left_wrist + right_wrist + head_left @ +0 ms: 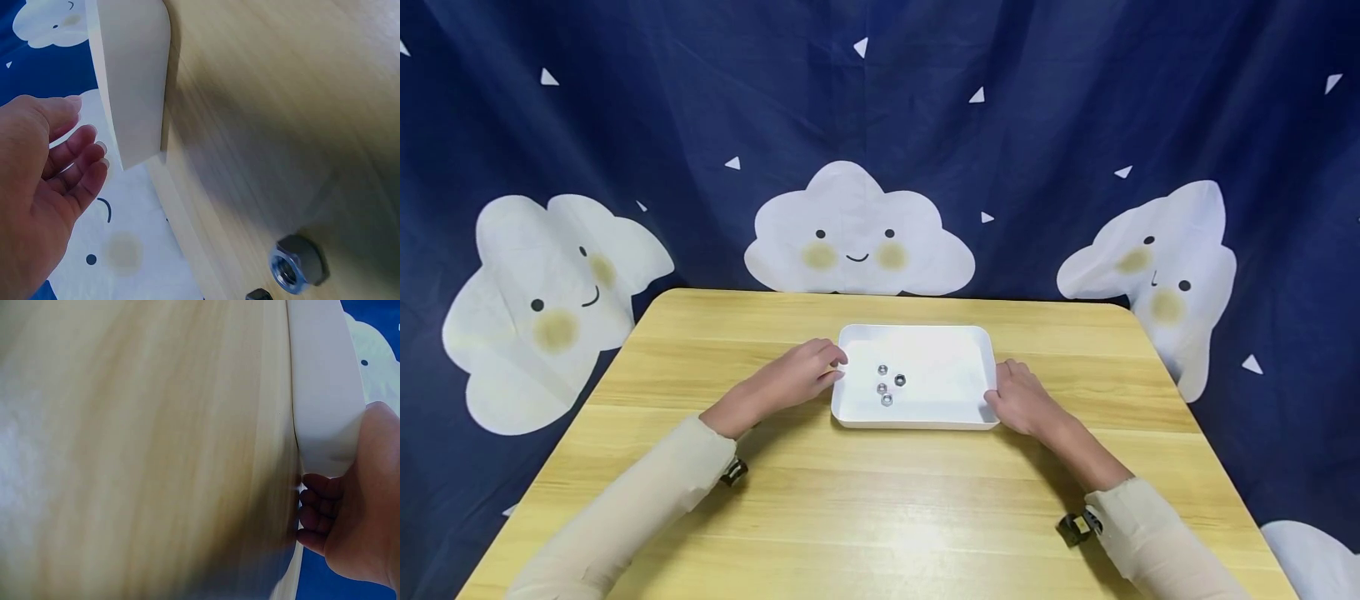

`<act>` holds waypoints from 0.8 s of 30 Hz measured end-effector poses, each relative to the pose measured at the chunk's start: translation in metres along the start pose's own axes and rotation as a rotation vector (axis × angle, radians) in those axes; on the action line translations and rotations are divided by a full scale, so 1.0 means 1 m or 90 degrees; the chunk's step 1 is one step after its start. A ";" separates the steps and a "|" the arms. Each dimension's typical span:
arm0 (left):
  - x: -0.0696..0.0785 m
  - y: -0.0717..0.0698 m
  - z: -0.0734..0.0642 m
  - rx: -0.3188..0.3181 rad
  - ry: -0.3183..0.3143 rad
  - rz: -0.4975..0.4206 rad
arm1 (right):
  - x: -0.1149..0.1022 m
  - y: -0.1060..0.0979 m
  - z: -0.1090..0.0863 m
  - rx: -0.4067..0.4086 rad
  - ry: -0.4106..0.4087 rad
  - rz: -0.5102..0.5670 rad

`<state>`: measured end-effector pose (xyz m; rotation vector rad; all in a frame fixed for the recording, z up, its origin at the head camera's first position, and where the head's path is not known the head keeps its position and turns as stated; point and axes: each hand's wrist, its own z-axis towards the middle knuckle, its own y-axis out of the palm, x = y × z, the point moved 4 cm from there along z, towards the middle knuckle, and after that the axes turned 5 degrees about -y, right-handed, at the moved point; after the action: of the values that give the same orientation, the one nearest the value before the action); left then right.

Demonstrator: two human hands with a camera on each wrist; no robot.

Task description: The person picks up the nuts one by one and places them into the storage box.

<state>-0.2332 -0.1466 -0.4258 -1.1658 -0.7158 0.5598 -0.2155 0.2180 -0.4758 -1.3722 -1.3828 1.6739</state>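
Note:
A white rectangular tray lies on the table, with several small metal hex nuts in its left part, one of them darker. My right hand grips the tray's right end, thumb at the rim and fingers bent against the outer side. At the opposite end is my left hand, its fingers loosely bent beside the rim. The left wrist view shows a small gap between those fingertips and the tray wall. Another hex nut shows close up in that view, over the wood surface.
The wooden table reaches back to a dark blue curtain with smiling clouds and white triangles. A small black device sits at the right sleeve cuff, another at the left. A dark piece shows at the left wrist view's bottom edge.

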 end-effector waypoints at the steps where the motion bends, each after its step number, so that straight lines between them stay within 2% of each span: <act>1: -0.001 0.000 -0.001 0.000 -0.005 0.000 | 0.000 0.000 0.000 0.000 -0.002 -0.001; 8: -0.006 -0.001 -0.011 -0.015 -0.043 -0.037 | 0.000 0.000 0.000 -0.001 -0.002 -0.003; 24: -0.015 0.000 -0.031 -0.037 -0.082 -0.067 | 0.002 0.000 0.000 0.011 -0.006 -0.002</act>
<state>-0.2197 -0.1766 -0.4363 -1.1462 -0.9038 0.5328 -0.2157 0.2197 -0.4760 -1.3541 -1.3718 1.6887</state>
